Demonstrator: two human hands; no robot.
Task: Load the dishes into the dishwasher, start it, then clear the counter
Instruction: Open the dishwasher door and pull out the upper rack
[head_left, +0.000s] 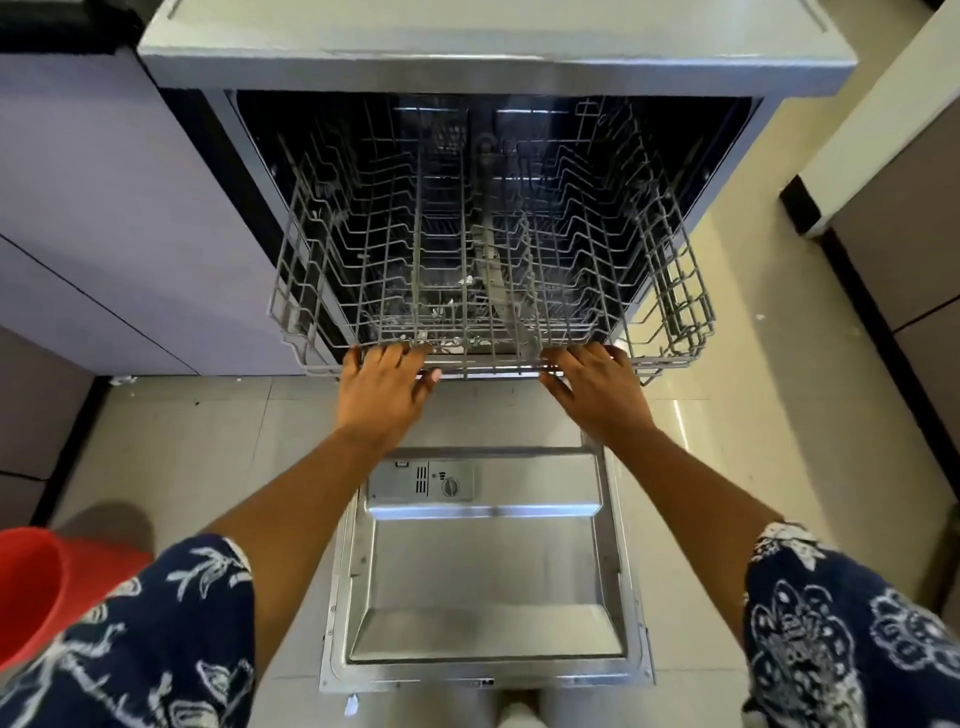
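The dishwasher (498, 57) stands open, its door (483, 587) folded flat down toward me. A grey wire rack (670, 291) is pulled partway out over the door and holds no dishes. My left hand (382, 392) grips the rack's front rail left of centre, fingers curled over the wire. My right hand (595, 387) grips the same rail right of centre. A second rack shows dimly deeper inside the tub. The detergent compartment (421, 480) sits on the door's inner face.
A lavender cabinet (104, 218) flanks the dishwasher on the left. A red plastic tub (31, 592) sits at my lower left. A cabinet with a dark base (893, 249) lines the right side. Pale floor tiles (197, 457) surround the door.
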